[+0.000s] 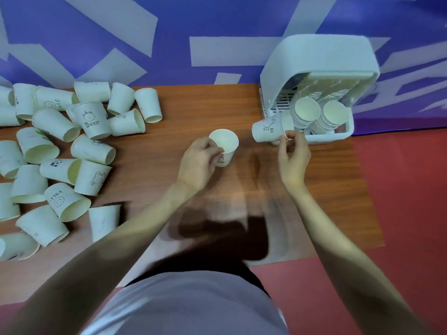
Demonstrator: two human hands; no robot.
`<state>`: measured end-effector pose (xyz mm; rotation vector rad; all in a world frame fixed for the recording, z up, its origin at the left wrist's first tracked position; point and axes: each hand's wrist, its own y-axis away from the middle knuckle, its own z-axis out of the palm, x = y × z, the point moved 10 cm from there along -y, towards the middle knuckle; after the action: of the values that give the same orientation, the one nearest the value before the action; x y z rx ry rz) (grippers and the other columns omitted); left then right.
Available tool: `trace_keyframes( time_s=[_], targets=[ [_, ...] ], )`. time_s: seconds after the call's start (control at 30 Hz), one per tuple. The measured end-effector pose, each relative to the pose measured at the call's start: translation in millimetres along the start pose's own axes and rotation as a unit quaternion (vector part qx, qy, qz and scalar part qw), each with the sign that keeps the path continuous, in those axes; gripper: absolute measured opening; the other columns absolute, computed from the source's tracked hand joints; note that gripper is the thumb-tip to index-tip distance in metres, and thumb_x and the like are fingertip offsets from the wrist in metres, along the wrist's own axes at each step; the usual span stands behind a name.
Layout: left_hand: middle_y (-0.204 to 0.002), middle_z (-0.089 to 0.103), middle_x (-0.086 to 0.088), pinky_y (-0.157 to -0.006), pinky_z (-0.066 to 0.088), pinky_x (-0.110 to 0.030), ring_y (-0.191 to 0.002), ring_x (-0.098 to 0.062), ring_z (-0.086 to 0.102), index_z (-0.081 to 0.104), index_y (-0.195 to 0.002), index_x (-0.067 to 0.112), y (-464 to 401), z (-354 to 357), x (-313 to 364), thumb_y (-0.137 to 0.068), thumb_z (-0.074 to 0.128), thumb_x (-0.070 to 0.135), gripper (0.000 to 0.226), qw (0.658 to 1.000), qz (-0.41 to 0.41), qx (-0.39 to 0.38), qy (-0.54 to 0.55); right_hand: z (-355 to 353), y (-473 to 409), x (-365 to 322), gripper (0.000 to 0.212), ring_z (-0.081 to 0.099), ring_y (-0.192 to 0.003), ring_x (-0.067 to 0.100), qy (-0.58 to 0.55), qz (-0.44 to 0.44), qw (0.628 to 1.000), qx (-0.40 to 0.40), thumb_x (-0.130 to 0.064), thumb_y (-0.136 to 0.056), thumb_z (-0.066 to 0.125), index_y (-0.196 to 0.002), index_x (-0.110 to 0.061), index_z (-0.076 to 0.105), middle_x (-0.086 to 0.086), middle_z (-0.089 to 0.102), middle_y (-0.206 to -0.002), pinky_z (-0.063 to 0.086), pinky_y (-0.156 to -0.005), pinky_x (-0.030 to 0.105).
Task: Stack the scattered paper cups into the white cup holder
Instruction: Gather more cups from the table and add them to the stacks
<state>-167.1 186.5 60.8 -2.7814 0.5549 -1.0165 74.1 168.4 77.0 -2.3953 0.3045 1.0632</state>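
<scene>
White paper cups (pixel 93 120) with black doodles, white cup holder (pixel 321 59), brown woodgrain table (pixel 198 105), red floor (pixel 406 189).

Scattered cups (pixel 7 165) cut off at left edge; torso (pixel 193 303) blurred.

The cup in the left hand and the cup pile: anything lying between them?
No. In the head view, only bare wooden table separates the held cup from the pile.

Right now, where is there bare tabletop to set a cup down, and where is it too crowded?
Bare wood table lies between the scattered cups and the white cup holder, beyond the left hand gripping a cup. More lies near the table's edge, between both forearms. The table's left is crowded with cups; the right hand pinches a cup beside the holder.
</scene>
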Motion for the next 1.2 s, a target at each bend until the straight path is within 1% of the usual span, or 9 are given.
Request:
trace_keyframes(
  time_s=[0.13,0.37,0.47,0.63,0.7,0.83,0.97,1.1,1.2],
  targets=[
    [-0.092,0.063,-0.008,-0.072,0.048,-0.032,-0.082,-0.026,0.059,0.072,-0.093,0.008,-41,8,65,-0.086,0.064,0.012,0.012,0.995,0.089,0.042,0.032,-61,-25,21,0.013,0.057,-0.074,0.024,0.006,-0.033,0.996,0.085,-0.010,-0.095,0.054,-0.097,0.001,0.059,0.013,0.059,-0.086,0.045,-0.063,0.032],
    [-0.088,0.064,-0.009,-0.070,0.046,-0.029,-0.080,-0.024,0.059,0.073,-0.090,0.007,-123,34,152,-0.085,0.066,0.014,0.011,0.980,0.167,0.095,0.048,-124,-83,57,0.011,0.050,-0.071,0.015,0.040,-0.060,0.985,0.159,-0.003,-0.091,0.055,-0.092,0.005,0.062,0.018,0.060,-0.083,0.038,-0.063,0.017],
    [-0.086,0.064,-0.010,-0.067,0.046,-0.031,-0.077,-0.026,0.060,0.073,-0.086,0.007,-144,58,169,-0.082,0.068,0.010,0.008,0.979,0.189,0.074,0.017,-125,-101,68,0.011,0.051,-0.074,0.017,0.055,-0.077,0.987,0.129,-0.003,-0.091,0.055,-0.093,0.003,0.064,0.017,0.060,-0.083,0.036,-0.067,0.010],
    [-0.086,0.063,-0.009,-0.063,0.048,-0.033,-0.079,-0.028,0.058,0.072,-0.084,0.009,-160,98,166,-0.082,0.066,0.012,0.007,0.983,0.182,0.020,-0.027,-107,-113,88,0.011,0.052,-0.066,0.021,0.067,-0.081,0.992,0.070,-0.005,-0.091,0.055,-0.093,-0.001,0.065,0.013,0.058,-0.081,0.042,-0.059,0.030],
    [-0.089,0.062,-0.009,-0.064,0.046,-0.034,-0.084,-0.029,0.057,0.071,-0.087,0.009,-163,113,161,-0.084,0.063,0.012,0.009,0.984,0.173,-0.010,-0.044,-95,-115,98,0.013,0.053,-0.067,0.023,0.078,-0.078,0.993,0.037,-0.005,-0.089,0.054,-0.095,-0.003,0.066,0.012,0.059,-0.083,0.043,-0.061,0.031],
    [-0.096,0.058,-0.008,-0.067,0.049,-0.040,-0.092,-0.028,0.053,0.068,-0.094,0.008,-163,149,143,-0.082,0.063,0.004,0.014,0.982,0.131,-0.097,-0.099,-69,-115,116,0.020,0.058,-0.084,0.027,0.133,-0.070,0.988,-0.041,-0.009,-0.091,0.053,-0.104,-0.006,0.068,0.012,0.062,-0.093,0.041,-0.069,0.029],
    [-0.096,0.056,-0.009,-0.074,0.049,-0.041,-0.095,-0.028,0.051,0.069,-0.093,0.006,-164,168,133,-0.082,0.060,0.002,0.015,0.981,0.090,-0.142,-0.101,-47,-112,125,0.021,0.054,-0.094,0.035,0.181,-0.064,0.976,-0.102,-0.006,-0.090,0.051,-0.103,-0.003,0.067,0.015,0.062,-0.094,0.049,-0.069,0.040],
    [-0.102,0.056,-0.010,-0.082,0.047,-0.041,-0.101,-0.027,0.049,0.071,-0.098,0.005,-166,173,130,-0.088,0.055,0.007,0.018,0.981,0.074,-0.159,-0.085,-42,-114,129,0.022,0.054,-0.096,0.036,0.187,-0.034,0.976,-0.109,-0.005,-0.090,0.052,-0.103,-0.003,0.068,0.015,0.064,-0.094,0.050,-0.070,0.044],
    [-0.110,0.057,-0.010,-0.083,0.049,-0.043,-0.104,-0.029,0.051,0.068,-0.107,0.006,-161,159,129,-0.091,0.053,0.013,0.022,0.986,0.081,-0.126,-0.070,-41,-109,124,0.029,0.051,-0.105,0.034,0.189,-0.012,0.976,-0.110,-0.009,-0.093,0.049,-0.118,-0.005,0.062,0.015,0.061,-0.109,0.049,-0.077,0.042]
  ],
)
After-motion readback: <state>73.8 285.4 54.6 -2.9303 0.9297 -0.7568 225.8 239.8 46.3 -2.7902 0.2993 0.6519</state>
